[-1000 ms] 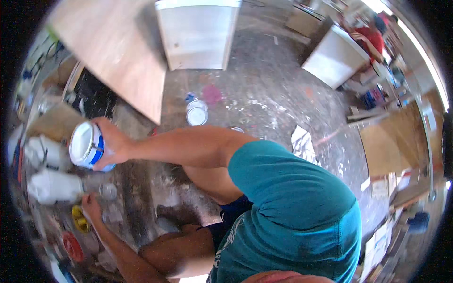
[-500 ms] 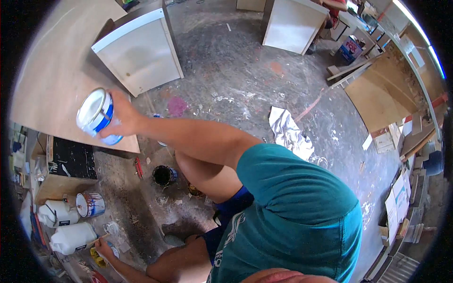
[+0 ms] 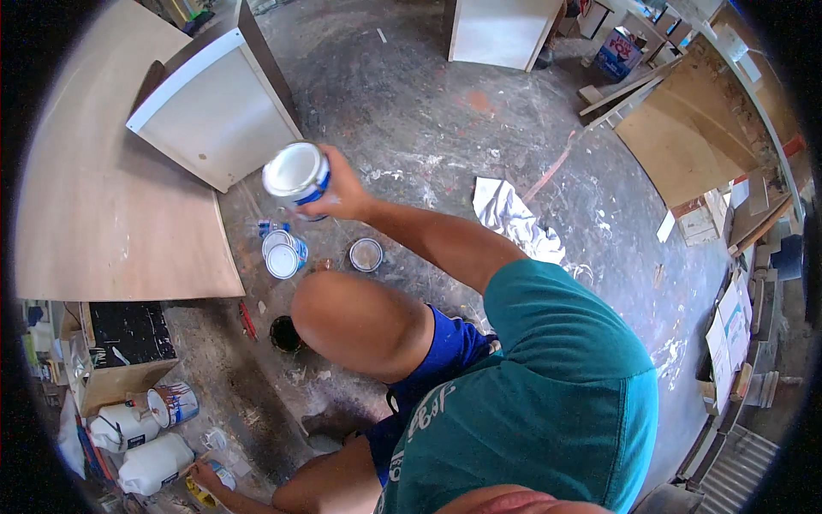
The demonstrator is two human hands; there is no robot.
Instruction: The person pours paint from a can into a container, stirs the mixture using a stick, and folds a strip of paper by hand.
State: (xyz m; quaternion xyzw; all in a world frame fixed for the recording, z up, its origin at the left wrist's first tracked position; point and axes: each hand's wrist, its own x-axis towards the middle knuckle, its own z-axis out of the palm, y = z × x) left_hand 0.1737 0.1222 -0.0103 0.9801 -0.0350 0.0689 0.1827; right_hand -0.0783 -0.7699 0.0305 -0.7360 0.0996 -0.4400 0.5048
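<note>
My right hand [image 3: 344,190] grips a blue-and-white paint can [image 3: 295,170] from its right side. The can is raised in front of the white cabinet panel, its pale round end facing up. At the lower left, my left hand [image 3: 207,473] is closed, with a thin stick-like piece by its fingers; what it holds is too small to make out. Beside that hand are a white plastic jug [image 3: 156,464] and a small can [image 3: 223,475]. On the floor below the raised can stand blue-and-white cans [image 3: 282,257] and a round lidded tin [image 3: 366,254].
A plywood sheet [image 3: 120,214] and white-panelled cabinet [image 3: 218,111] fill the left. A dark open pot [image 3: 285,332] stands by my knee. A drip-stained can [image 3: 174,403] is near the jugs. A white cloth [image 3: 514,221] lies on the floor. Boards [image 3: 685,128] lean at right.
The right hand has carried the paint can to the right, away from over the plywood. The view has shifted, bringing floor cans into sight. The left hand stays beside the jug.
</note>
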